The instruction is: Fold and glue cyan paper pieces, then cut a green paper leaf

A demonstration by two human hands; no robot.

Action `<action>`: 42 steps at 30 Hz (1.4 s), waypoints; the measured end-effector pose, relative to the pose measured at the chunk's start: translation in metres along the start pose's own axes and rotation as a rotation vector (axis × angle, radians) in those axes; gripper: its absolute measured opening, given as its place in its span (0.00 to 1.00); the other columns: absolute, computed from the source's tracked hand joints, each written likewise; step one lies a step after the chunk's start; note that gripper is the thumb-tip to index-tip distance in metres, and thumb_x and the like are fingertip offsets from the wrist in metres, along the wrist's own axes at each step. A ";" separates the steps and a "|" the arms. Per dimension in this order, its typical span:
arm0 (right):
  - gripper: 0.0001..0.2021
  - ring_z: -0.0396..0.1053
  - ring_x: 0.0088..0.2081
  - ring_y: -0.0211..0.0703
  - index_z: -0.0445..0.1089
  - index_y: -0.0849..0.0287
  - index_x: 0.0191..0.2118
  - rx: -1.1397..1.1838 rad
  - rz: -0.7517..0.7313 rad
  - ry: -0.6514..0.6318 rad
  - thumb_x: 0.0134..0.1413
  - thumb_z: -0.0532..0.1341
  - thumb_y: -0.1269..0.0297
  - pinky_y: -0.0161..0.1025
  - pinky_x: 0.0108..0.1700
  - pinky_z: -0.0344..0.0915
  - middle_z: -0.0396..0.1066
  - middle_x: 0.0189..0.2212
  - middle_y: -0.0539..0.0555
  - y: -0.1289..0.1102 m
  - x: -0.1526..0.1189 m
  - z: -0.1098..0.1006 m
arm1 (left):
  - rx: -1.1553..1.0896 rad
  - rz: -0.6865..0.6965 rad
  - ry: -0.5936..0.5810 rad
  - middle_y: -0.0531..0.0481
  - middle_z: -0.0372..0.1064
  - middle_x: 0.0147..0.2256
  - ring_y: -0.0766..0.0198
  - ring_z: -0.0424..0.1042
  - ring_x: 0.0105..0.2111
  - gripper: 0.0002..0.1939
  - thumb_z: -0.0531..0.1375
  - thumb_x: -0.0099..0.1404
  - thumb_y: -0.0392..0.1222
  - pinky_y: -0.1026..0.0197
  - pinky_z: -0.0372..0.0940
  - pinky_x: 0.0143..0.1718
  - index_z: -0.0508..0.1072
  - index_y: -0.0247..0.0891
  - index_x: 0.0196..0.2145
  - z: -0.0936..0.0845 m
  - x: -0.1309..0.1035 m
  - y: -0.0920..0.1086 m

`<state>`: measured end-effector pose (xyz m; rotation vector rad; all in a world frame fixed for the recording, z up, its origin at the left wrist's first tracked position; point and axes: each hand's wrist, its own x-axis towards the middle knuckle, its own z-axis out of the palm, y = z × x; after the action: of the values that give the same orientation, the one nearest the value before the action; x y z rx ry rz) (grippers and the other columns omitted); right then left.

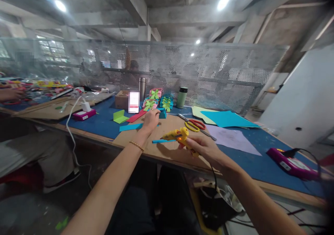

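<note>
My right hand (pixel 205 148) is wrapped round the grip of a yellow hot glue gun (pixel 175 134), its nozzle pointing left above the cardboard sheet (pixel 167 153). A small orange light glows on the gun's body. Farther forward, my left hand (pixel 151 120) is closed at the edge of a small blue folded paper box (pixel 162 113) and pinches it; some fingertips are hidden. Under the nozzle lies a narrow blue paper strip (pixel 163 141). Another blue strip (pixel 130 127) and a red paper strip (pixel 137 116) lie to the left of my left hand.
Scissors (pixel 193 123) lie right of centre beside blue paper (pixel 227 118) and lilac paper (pixel 235 139). Small decorated paper boxes (pixel 166 103), a green tumbler (pixel 182 97), a steel flask (pixel 142 88) and a phone (pixel 134 102) stand behind. Purple power strips (pixel 85 114) sit on both sides.
</note>
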<state>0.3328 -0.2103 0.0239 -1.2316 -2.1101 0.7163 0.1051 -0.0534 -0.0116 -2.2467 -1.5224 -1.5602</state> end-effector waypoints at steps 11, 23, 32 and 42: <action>0.27 0.65 0.25 0.40 0.78 0.56 0.31 -0.121 0.035 -0.026 0.62 0.52 0.40 0.34 0.25 0.56 0.71 0.23 0.51 -0.020 0.000 0.008 | -0.004 -0.002 -0.005 0.42 0.78 0.42 0.55 0.74 0.44 0.12 0.56 0.66 0.30 0.55 0.66 0.50 0.79 0.35 0.41 0.000 -0.002 -0.001; 0.26 0.60 0.23 0.39 0.73 0.57 0.28 -0.168 0.042 -0.038 0.61 0.52 0.40 0.35 0.25 0.54 0.66 0.21 0.51 -0.025 0.004 0.018 | 0.020 -0.005 -0.014 0.39 0.78 0.43 0.52 0.74 0.45 0.13 0.56 0.66 0.31 0.52 0.66 0.50 0.79 0.33 0.43 -0.001 -0.002 0.001; 0.27 0.61 0.24 0.40 0.77 0.58 0.35 -0.301 0.052 -0.041 0.64 0.49 0.43 0.35 0.25 0.55 0.69 0.22 0.51 -0.040 0.000 0.014 | 0.043 -0.016 -0.036 0.42 0.78 0.44 0.55 0.75 0.45 0.13 0.56 0.67 0.31 0.55 0.66 0.50 0.79 0.35 0.43 0.000 -0.002 0.001; 0.25 0.61 0.26 0.40 0.69 0.59 0.30 -0.224 0.077 -0.063 0.64 0.49 0.45 0.36 0.28 0.56 0.64 0.23 0.50 -0.027 0.006 0.022 | 0.047 -0.006 -0.023 0.43 0.79 0.42 0.56 0.75 0.43 0.12 0.56 0.67 0.31 0.55 0.67 0.49 0.79 0.36 0.42 0.001 -0.002 0.000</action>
<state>0.2990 -0.2195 0.0286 -1.4327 -2.2527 0.5695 0.1054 -0.0545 -0.0137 -2.2447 -1.5562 -1.4886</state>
